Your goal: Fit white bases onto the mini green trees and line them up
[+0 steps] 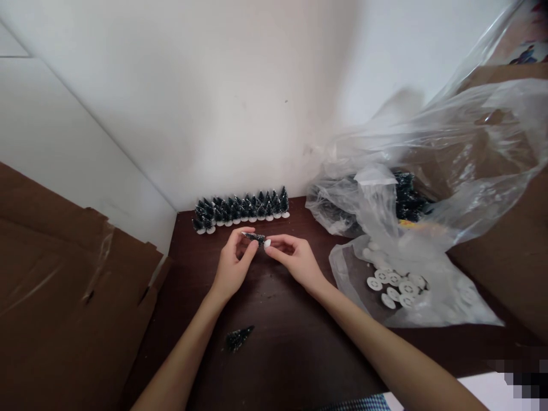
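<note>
My left hand (pixel 233 262) pinches a small dark green bottle-brush tree (pixel 256 237) with white-frosted tips, lying on its side in the air above the table. At the tree's bottom end, my right hand (pixel 297 260) grips a round white base (pixel 268 244) between thumb and fingers. The base touches the trunk end; whether it is fully seated I cannot tell. Just beyond my hands, rows of small trees (pixel 244 210) stand upright on white bases against the wall. One loose tree without a visible base (pixel 238 338) lies on the table nearer to me.
On the right, a clear plastic bag (pixel 454 297) holds several white round bases (pixel 394 278). Behind it, another clear bag (pixel 372 188) contains more dark green trees (pixel 409 194). Cardboard (pixel 72 274) borders the left side, and a cardboard box (pixel 505 251) stands at the right.
</note>
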Demonstrator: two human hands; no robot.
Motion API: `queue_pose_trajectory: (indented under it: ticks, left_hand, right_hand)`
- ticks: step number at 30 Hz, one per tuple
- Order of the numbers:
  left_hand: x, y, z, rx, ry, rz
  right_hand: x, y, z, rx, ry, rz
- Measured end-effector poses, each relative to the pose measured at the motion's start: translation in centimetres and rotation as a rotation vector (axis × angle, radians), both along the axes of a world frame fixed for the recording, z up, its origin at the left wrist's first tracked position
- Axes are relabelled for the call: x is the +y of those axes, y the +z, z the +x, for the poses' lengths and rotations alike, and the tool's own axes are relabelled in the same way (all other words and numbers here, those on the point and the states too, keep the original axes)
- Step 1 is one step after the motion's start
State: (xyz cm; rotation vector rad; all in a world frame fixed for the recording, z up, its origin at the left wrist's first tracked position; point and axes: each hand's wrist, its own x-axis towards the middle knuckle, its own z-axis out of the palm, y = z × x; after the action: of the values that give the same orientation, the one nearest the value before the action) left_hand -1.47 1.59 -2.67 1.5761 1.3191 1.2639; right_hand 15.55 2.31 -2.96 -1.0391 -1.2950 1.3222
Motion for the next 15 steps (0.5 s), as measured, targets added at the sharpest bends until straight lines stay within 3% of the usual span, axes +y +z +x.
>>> queue_pose_trajectory:
  ticks: [6,15]
  left_hand:
    - [-0.18,0.38,0.48,-0.064,-0.094,-0.047]
    - [-0.23,0.27,0.56,-0.014,-0.090,-0.061]
  right_hand:
    - [-0.31,0.47,-0.03,-0.119,-0.023,0.083]
    - [-0.43,0.58,0.19,-0.221,-0.062,0.208]
